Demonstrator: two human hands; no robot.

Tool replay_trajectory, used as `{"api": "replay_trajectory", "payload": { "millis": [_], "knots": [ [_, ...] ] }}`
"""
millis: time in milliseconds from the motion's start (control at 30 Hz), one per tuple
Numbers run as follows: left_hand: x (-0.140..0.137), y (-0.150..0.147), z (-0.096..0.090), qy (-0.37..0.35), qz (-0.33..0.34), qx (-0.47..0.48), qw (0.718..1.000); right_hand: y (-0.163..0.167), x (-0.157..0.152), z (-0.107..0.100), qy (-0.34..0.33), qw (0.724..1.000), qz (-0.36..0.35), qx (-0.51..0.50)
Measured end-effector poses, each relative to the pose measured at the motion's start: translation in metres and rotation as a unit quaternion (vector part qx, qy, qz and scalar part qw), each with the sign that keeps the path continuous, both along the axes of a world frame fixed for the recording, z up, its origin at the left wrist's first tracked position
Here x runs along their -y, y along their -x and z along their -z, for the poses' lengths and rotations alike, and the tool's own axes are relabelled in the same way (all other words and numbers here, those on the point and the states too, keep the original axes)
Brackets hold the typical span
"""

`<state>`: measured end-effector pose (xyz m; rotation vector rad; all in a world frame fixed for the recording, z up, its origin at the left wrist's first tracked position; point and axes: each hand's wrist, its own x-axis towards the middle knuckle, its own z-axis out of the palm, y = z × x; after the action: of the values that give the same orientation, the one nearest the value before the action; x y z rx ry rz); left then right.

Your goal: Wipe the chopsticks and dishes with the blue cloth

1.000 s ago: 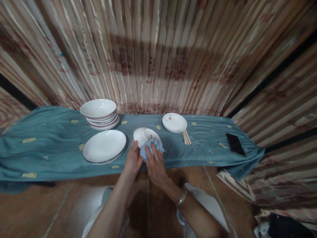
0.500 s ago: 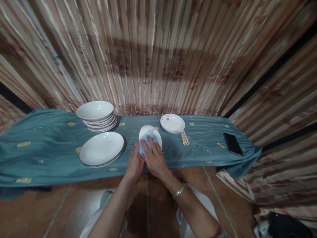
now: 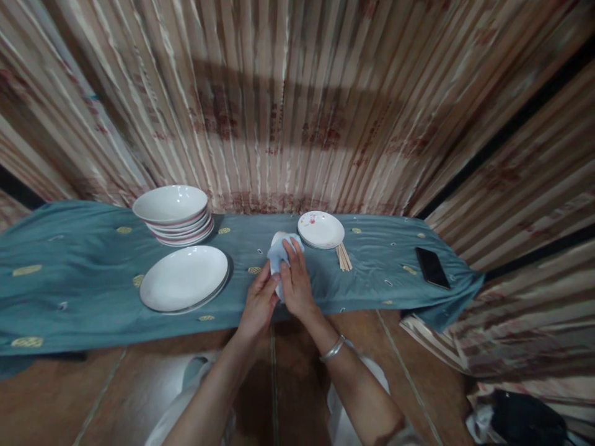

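In front of me, over the near part of the table, a small white plate (image 3: 278,236) is tilted on edge, mostly hidden by a light blue cloth (image 3: 277,253). My left hand (image 3: 260,301) is closed on the plate's near left edge, its thumb against the cloth. Pressed over the cloth and the plate's right side is my right hand (image 3: 296,286), fingers bent around them. A stack of small flower-patterned plates (image 3: 320,229) lies just beyond my right hand, with several wooden chopsticks (image 3: 344,257) beside it.
Left of my hands lie stacked oval plates (image 3: 185,279), and behind them a stack of white bowls (image 3: 171,204) with red bands. A black phone (image 3: 432,267) rests at the right end of the teal tablecloth (image 3: 93,260). A pleated curtain (image 3: 288,111) hangs close behind the table.
The plate has turned from facing up to standing on edge, and the cloth now wraps over more of it. Both hands have shifted with it. The view has moved slightly.
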<state>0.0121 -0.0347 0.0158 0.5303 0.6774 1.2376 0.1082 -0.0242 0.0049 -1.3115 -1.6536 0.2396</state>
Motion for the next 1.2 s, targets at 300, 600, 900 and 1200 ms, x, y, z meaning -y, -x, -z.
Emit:
{"api": "replay_trajectory", "payload": {
  "millis": [300,600,900,1200],
  "knots": [
    [0.0,0.005,-0.003,-0.006,0.005,-0.004,1.0,-0.007,-0.013,0.008,0.065,0.994,-0.017,-0.085],
    [-0.001,0.009,-0.003,0.0,-0.005,-0.015,1.0,-0.019,-0.015,0.03,0.098,0.988,0.01,-0.118],
    [-0.007,0.014,0.0,0.022,-0.036,0.002,0.999,-0.005,0.014,0.034,0.102,0.99,0.044,-0.092],
    [-0.006,0.015,-0.003,-0.006,-0.029,-0.008,1.0,0.01,0.033,0.021,0.041,0.999,-0.008,0.03]
  ]
}}
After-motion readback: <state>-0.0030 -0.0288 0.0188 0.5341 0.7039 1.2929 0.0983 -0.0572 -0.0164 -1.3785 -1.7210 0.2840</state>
